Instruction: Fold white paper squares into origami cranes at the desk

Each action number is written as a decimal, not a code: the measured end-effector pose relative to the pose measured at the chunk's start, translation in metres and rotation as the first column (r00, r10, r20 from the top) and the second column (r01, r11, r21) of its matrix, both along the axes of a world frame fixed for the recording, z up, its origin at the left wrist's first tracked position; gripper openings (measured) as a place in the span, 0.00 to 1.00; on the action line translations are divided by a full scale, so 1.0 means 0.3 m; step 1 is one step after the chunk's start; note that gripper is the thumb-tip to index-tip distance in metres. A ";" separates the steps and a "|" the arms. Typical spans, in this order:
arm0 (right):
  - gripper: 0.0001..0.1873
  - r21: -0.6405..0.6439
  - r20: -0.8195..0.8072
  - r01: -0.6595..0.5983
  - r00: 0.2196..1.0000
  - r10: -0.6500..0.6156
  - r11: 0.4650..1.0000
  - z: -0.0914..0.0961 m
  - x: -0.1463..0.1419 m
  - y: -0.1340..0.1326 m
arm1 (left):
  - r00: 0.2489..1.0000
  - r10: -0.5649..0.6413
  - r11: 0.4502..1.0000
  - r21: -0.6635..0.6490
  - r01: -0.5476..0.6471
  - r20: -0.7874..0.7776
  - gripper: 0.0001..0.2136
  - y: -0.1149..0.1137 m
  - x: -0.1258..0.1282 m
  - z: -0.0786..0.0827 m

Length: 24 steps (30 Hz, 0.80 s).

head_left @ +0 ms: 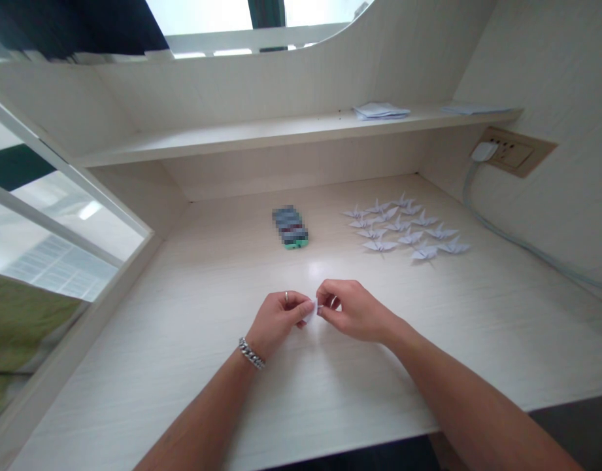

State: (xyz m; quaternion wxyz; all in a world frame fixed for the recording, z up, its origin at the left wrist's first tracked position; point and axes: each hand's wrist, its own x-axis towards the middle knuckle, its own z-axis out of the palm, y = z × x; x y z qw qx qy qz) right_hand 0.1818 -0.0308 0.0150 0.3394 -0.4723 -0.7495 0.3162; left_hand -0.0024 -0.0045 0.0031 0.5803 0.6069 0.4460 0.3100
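Note:
A small piece of folded white paper point(311, 313) is held just above the desk, between both hands. My left hand point(281, 315) pinches it with thumb and fingers; a ring and a chain bracelet point(251, 353) are on that side. From the right, my right hand point(352, 309) grips the paper's other edge with thumb and forefinger. Fingers hide much of the paper, so its exact shape cannot be made out. Several white paper cranes point(399, 226) stand in rows beyond my right hand.
A phone-like object with a green edge point(291, 227), blurred out, lies on the desk point(183, 294) ahead. Stacked white paper point(380, 111) rests on the shelf point(281, 131). At right, a plug sits in a wall socket point(519, 154), its cable point(526, 245) running along the wall.

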 end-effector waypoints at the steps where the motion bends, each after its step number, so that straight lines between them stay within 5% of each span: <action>1: 0.05 -0.003 -0.009 -0.005 1.000 0.005 1.000 0.000 0.000 -0.001 | 1.000 0.000 1.000 -0.003 0.000 0.002 0.12 0.000 0.000 -0.001; 11: 0.06 -0.138 -0.115 -0.064 0.992 0.048 0.988 0.012 0.016 0.003 | 1.000 -0.007 0.999 -0.043 0.008 0.022 0.13 0.004 -0.008 -0.020; 24: 0.07 0.216 0.037 0.026 0.999 -0.035 0.976 -0.026 -0.002 0.010 | 0.987 0.031 0.974 -0.225 0.005 0.155 0.13 -0.006 0.001 -0.018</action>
